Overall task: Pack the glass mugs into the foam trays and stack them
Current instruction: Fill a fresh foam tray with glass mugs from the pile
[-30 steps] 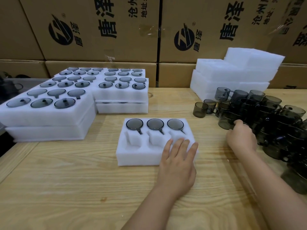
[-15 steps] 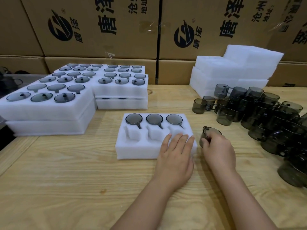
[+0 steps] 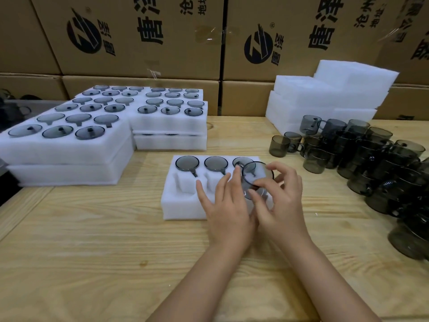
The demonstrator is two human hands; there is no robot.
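A white foam tray lies in the middle of the wooden table, its back row filled with three smoky glass mugs. My right hand holds another smoky glass mug by its rim above the tray's front right pocket. My left hand rests on the tray's front edge, fingers spread, fingertips touching that mug. The two front pockets to the left stand open.
Filled foam trays are stacked at the left and back. A pile of bare foam trays stands back right. Several loose mugs crowd the right side. Cardboard boxes wall off the back.
My right hand took a mug from the pile at the right and carried it left over the tray. My left hand lifted its fingers toward the mug.
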